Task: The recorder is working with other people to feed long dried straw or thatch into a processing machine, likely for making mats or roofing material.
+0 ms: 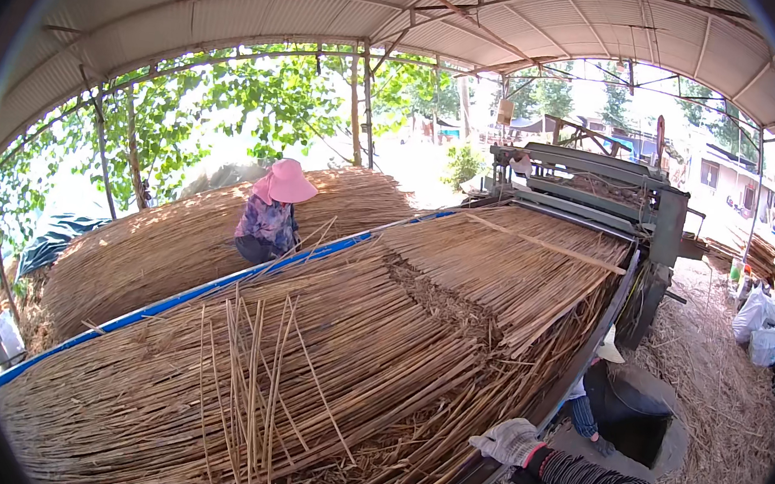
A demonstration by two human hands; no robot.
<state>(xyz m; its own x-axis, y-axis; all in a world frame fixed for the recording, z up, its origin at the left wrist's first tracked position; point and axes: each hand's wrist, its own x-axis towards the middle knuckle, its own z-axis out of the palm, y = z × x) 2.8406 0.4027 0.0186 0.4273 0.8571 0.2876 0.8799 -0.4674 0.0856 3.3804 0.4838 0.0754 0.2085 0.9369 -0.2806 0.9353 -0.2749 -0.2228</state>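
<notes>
My right hand [507,442], in a pale knitted work glove, is at the near right edge of a long bed of dry reed stalks [323,347]. It appears to rest on or just above the dark metal side rail [558,388]; whether its fingers grip anything cannot be told. My left hand is out of view. Several loose stalks [254,382] lie crosswise over the bed before me. Farther up, a flat layer of reeds [532,248] runs to a green machine [586,183], with a thin wooden strip [546,243] across it.
Beyond the blue side rail [217,287], a person in a pink hat [269,211] is by a large reed pile [151,256]. Below the right rail, another person [584,404] bends beside a round pit [635,416]. White sacks [767,324] stand at right.
</notes>
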